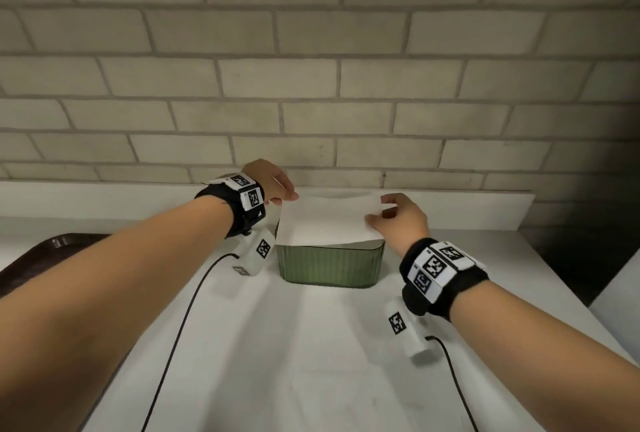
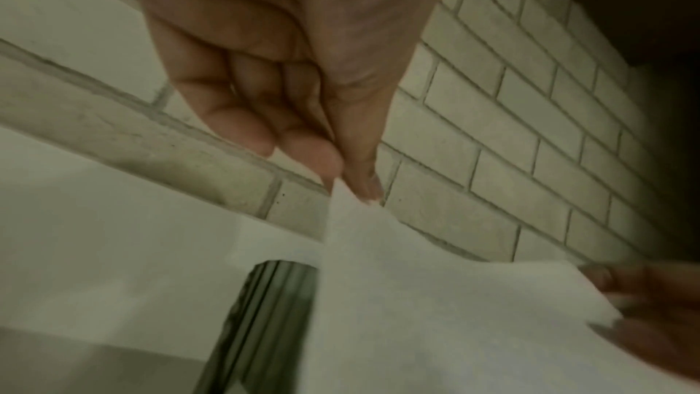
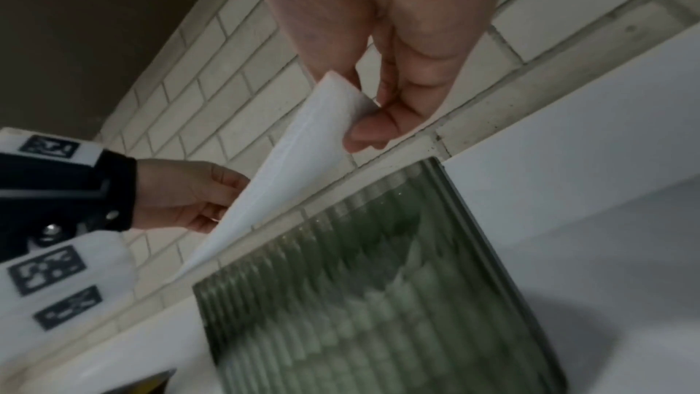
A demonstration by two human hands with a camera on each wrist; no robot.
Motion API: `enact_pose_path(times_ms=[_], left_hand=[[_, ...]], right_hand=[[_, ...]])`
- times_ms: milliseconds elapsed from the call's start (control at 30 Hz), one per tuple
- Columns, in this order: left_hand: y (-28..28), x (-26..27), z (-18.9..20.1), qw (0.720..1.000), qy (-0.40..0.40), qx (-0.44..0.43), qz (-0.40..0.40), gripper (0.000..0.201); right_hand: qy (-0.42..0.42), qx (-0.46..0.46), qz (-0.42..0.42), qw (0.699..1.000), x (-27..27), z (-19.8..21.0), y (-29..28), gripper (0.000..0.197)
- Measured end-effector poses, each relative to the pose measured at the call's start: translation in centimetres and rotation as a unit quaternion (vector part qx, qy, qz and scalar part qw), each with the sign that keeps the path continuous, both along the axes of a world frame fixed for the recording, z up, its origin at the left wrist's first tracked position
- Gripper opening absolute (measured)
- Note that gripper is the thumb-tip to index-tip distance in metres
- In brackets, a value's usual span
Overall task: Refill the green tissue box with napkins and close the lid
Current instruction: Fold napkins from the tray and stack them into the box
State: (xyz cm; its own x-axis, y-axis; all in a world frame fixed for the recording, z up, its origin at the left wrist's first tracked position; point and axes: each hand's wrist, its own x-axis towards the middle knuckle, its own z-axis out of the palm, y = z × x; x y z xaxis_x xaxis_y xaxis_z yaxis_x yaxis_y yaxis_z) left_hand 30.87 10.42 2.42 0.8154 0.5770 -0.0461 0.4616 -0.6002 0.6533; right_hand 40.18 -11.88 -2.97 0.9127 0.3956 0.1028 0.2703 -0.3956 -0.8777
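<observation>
Hands, left (image 1: 273,185) and right (image 1: 398,220), pinch napkin (image 1: 329,220) over green tissue box (image 1: 329,263); brown tray (image 1: 52,251) far left.

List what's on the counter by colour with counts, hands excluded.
White: 1, the napkin, pinched at its ends by the left hand and the right hand above the box.
Green: 1, the ribbed tissue box.
Dark brown: 1, the tray at the left edge.
Total: 3. No lid is in view.
</observation>
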Motion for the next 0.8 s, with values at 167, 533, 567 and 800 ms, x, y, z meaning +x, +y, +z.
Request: enact_pose_path(times_ms=[167,533,567,800], left_hand=[[-0.4,1.6,-1.5,0.997,0.026,0.069,-0.009,0.013],[-0.5,3.8,-3.9,0.976,0.087,0.199,-0.016,0.018],[-0.6,3.9,-4.0,0.973,0.093,0.210,-0.016,0.018],[-1.6,4.6,-4.4,0.945,0.181,0.263,-0.064,0.008]], right_hand=[[-0.056,-0.061,0.024,0.996,0.5,-0.6,1.3,0.045],[-0.098,-0.281,0.172,0.939,-2.7,-1.3,-9.1,0.022],[-0.067,-0.341,0.204,0.915,-3.3,-1.6,-10.5,0.022],[-0.035,-0.485,0.260,0.834,-6.3,-4.3,-14.3,0.056]])
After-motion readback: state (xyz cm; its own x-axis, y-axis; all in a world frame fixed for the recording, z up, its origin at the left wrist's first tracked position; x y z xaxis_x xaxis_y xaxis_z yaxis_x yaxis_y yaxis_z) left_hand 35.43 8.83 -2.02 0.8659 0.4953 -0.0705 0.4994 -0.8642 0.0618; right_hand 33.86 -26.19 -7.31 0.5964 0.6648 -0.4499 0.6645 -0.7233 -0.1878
